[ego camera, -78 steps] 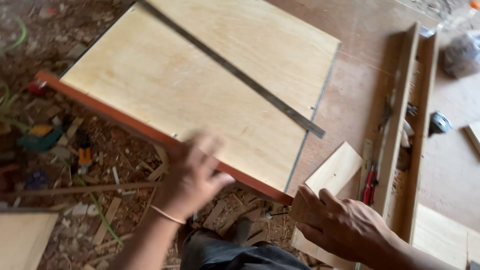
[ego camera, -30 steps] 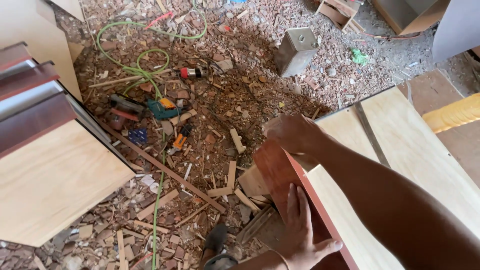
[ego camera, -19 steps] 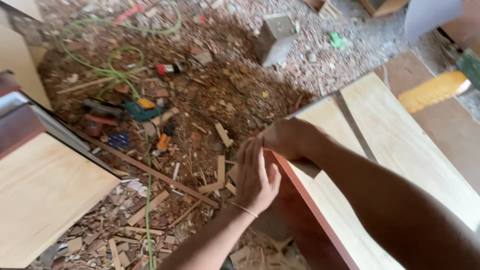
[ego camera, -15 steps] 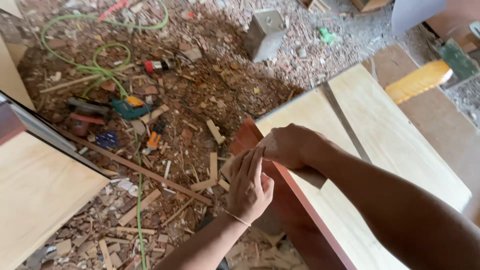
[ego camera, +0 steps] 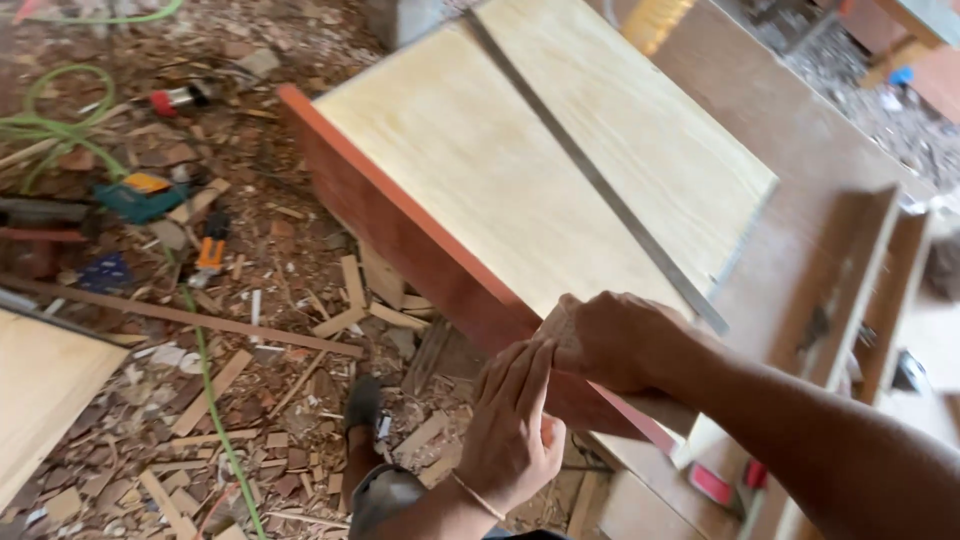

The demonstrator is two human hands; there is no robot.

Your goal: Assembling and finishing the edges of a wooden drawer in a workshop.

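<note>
The single head-worn camera looked steeply down, close over the plywood panel (ego camera: 540, 170) and the scrap-littered floor (ego camera: 250, 330) to its left.

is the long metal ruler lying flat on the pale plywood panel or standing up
Lying flat: the long grey metal ruler rests full-length, diagonally across the pale plywood panel.

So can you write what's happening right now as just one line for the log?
left hand: flat against red edge band | right hand: pressing same edge | plywood panel: metal ruler lying across | floor: wood scraps
</note>
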